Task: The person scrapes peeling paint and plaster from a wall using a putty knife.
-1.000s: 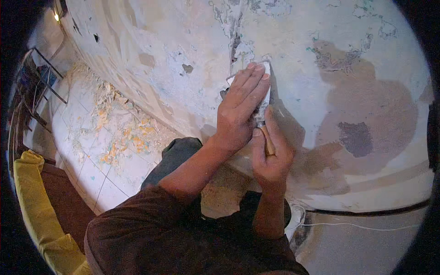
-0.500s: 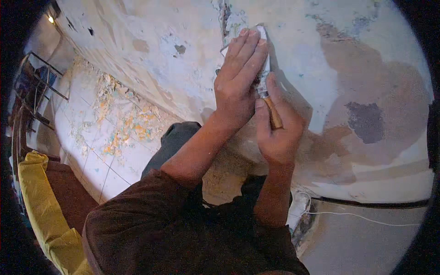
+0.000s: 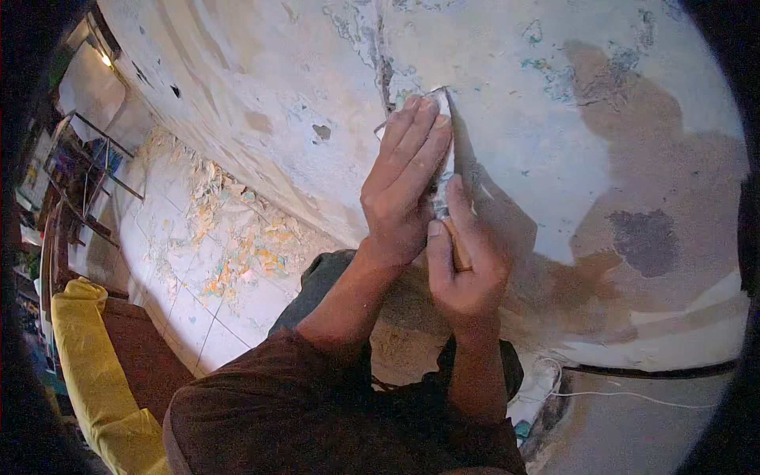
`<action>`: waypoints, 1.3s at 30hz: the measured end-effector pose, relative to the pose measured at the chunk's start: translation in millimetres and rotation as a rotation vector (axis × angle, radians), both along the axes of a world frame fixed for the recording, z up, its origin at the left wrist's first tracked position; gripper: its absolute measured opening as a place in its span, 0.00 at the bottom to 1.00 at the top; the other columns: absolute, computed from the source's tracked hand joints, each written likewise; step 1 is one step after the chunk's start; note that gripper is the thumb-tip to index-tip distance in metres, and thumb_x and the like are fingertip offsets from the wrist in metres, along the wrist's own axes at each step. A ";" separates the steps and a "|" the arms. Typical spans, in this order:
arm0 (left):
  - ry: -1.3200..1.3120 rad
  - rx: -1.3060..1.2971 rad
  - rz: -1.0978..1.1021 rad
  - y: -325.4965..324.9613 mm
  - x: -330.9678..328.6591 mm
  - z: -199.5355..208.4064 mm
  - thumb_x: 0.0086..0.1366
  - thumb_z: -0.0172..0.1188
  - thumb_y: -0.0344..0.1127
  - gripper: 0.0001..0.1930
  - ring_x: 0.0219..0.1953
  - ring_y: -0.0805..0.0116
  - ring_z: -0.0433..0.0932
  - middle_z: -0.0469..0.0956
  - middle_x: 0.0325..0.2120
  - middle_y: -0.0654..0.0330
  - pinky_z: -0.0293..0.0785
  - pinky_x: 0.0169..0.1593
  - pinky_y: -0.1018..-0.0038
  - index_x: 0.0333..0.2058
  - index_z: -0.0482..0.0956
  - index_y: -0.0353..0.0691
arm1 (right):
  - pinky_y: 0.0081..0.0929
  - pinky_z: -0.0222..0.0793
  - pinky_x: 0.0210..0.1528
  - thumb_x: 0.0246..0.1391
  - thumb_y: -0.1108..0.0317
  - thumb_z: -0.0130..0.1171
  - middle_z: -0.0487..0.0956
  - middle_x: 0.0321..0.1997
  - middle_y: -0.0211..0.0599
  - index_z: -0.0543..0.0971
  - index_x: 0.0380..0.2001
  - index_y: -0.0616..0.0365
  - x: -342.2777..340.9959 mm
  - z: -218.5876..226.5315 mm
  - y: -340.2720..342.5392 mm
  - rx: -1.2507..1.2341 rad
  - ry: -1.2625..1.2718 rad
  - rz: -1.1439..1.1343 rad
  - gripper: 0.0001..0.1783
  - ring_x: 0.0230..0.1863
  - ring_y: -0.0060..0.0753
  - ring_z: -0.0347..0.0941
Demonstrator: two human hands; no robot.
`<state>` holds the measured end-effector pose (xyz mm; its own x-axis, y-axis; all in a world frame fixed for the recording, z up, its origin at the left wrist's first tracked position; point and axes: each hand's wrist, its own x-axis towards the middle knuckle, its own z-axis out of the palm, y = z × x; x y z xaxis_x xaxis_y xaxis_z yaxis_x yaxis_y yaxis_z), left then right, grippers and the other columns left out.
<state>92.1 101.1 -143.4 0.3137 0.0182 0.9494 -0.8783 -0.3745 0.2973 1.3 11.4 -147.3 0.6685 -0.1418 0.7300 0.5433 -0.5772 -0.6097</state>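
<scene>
The right hand (image 3: pixel 471 261) is gripping a wooden-handled scraper (image 3: pixel 461 247), its thumb and forefinger pinching the handle close to the blade; how its other fingers are closing cannot be told. The left hand (image 3: pixel 402 178) is lying over the blade, its visible fingers straight and close together, pressing flat; its thumb is not showing. The scraper itself is resting against the patchy wall (image 3: pixel 514 87), its far tip poking out beyond the left fingertips, just right of a dark vertical crack (image 3: pixel 385 70).

Compared with a second ago, the blade tip is sitting farther up the wall, now on the far side of a small hole (image 3: pixel 321 132) on the left, where before it was nearly level with it. Against half a second ago, the whole view is shifting, so wall and hands are appearing nearer, while both grips are staying the same. Paint flakes (image 3: pixel 265 264) are littering the tiled floor (image 3: pixel 178 313) on the left, and a yellow cloth (image 3: pixel 87 356) is hanging at the near left.
</scene>
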 end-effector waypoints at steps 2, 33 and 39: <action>-0.019 -0.026 -0.014 -0.1 -0.6 2.2 0.55 0.60 0.26 0.19 0.60 0.47 0.69 0.74 0.53 0.46 0.63 0.62 0.57 0.48 0.78 0.32 | 0.32 0.72 0.48 0.53 0.78 0.56 0.78 0.49 0.55 0.74 0.55 0.67 0.2 2.3 0.5 -0.010 -0.038 -0.003 0.23 0.46 0.41 0.79; 0.089 0.052 -0.093 7.0 -11.6 7.7 0.56 0.60 0.27 0.21 0.61 0.47 0.68 0.71 0.56 0.46 0.60 0.64 0.55 0.51 0.77 0.33 | 0.30 0.73 0.44 0.54 0.77 0.55 0.79 0.46 0.59 0.72 0.55 0.70 -13.4 8.4 7.2 -0.065 0.063 -0.052 0.24 0.43 0.36 0.79; 0.091 0.026 -0.087 4.1 -6.9 5.4 0.55 0.59 0.28 0.22 0.61 0.47 0.67 0.72 0.56 0.47 0.60 0.64 0.54 0.51 0.77 0.33 | 0.36 0.74 0.45 0.53 0.75 0.58 0.79 0.48 0.54 0.75 0.53 0.64 -17.6 16.0 6.6 -0.023 0.190 -0.070 0.22 0.42 0.50 0.79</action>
<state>85.3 105.2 -137.9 0.3976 -0.0368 0.9168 -0.8776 -0.3070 0.3683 -16.3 18.0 -131.3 0.7835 -0.1773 0.5955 0.3782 -0.6243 -0.6835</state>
